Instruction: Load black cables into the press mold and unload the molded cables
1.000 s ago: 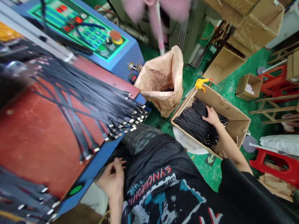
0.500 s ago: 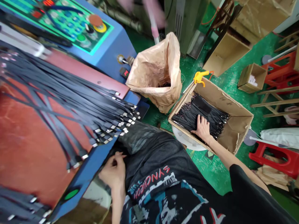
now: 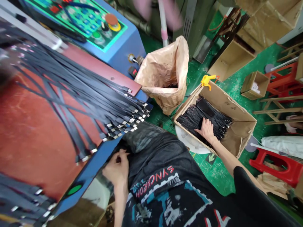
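My right hand [image 3: 206, 130] reaches into a cardboard box [image 3: 241, 138], fingers spread and lying on a thick layer of black flat cables [image 3: 220, 121]. A smooth black flat piece [image 3: 205, 107] lies on those cables just beyond my fingertips. My left hand [image 3: 117, 167] stays low by my lap, beside the blue edge of the worktable [image 3: 90, 171]. Its fingers are curled in, and whether they hold anything is hidden. Up on the reddish table surface [image 3: 35, 126] lies a fanned bundle of black flat cables [image 3: 94, 97] with metal plug ends.
A brown paper-lined bin [image 3: 161, 72] stands between the blue machine control panel [image 3: 104, 28] and the box. A yellow clamp-like tool [image 3: 208, 81] sits on the box rim. Red stool [image 3: 276, 167], small carton [image 3: 255, 85] and more boxes stand at right. Another cable bundle [image 3: 26, 198] lies lower left.
The view has shifted slightly, so the table and machine appear farther right. My right hand remains on the cables in the box, and my left hand stays curled by my lap.
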{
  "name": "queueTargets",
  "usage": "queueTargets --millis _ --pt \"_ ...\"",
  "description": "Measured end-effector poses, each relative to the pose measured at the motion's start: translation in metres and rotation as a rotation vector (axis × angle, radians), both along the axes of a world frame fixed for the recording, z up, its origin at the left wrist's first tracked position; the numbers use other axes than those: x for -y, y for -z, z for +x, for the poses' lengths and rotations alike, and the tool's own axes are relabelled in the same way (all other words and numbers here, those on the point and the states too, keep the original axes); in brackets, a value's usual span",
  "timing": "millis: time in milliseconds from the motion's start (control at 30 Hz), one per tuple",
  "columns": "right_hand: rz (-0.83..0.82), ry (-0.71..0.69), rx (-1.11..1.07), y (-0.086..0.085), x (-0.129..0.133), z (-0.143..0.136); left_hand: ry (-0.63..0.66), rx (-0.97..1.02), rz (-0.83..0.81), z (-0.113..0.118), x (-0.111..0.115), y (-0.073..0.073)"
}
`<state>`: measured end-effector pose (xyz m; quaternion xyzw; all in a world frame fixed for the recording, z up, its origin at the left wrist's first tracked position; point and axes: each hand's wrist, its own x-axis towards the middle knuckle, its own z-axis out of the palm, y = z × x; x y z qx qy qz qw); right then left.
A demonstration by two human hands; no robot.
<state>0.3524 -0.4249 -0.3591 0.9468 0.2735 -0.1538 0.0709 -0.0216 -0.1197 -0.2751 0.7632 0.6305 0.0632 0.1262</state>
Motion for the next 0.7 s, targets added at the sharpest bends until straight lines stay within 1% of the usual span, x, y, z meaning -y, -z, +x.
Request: queueTargets --millis 133,267,333,567,700 --pt "-0.014 -0.046 -0.052 0.001 0.000 0.002 0.019 -0.037 0.001 -0.001 0.000 0.002" --pt "-0.015 -0.129 -0.119 0.000 0.000 0.002 0.031 -0.017 0.019 -0.004 -0.001 0.006" --pt "-0.009 -0.147 -0.132 0.000 -0.001 0.000 0.035 -0.012 0.027 -0.004 -0.001 0.008" --pt "0.028 -0.120 -0.168 0.009 -0.006 -0.015 0.029 -0.048 0.030 -0.003 -0.001 0.008" --pt "0.071 -0.116 -0.240 0.013 -0.006 -0.009 0.022 -0.070 0.028 -0.002 -0.001 0.006"
